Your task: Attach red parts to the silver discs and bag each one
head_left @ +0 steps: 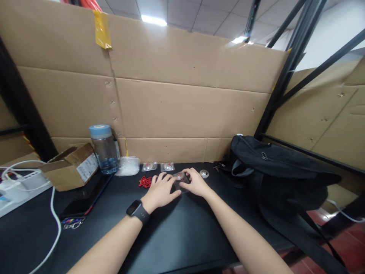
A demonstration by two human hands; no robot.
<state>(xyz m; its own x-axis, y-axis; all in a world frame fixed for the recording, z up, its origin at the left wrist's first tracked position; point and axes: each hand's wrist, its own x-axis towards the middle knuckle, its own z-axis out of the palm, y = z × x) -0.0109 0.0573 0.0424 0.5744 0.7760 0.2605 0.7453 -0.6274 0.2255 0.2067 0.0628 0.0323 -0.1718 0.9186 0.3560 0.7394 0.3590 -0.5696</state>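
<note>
Resting flat on the black table, a small clear packet with a red-and-white piece inside sits between the two hands, near the table's far edge in front of the cardboard wall. It is too small and too covered to tell which way its long side runs. The left hand lies palm down with its fingers spread and stretched toward the packet, fingertips at its left edge; a black watch sits on that wrist. The right hand curls over the packet's right side, its fingers bent down onto it. Whether either hand actually pinches the packet cannot be told from this view.

Just left of the left hand lies a little heap of red pieces. Behind the hands, two more clear packets lie side by side, each with a red-and-white piece inside, and a round silvery piece sits just right of the right hand. A crumpled clear plastic bag lies further left, next to an upright bottle with a blue lid and a little liquid at its bottom. An open cardboard box stands beside that; its contents are hidden. A black backpack lies at the table's right end, and a white power strip with cables at the left.
</note>
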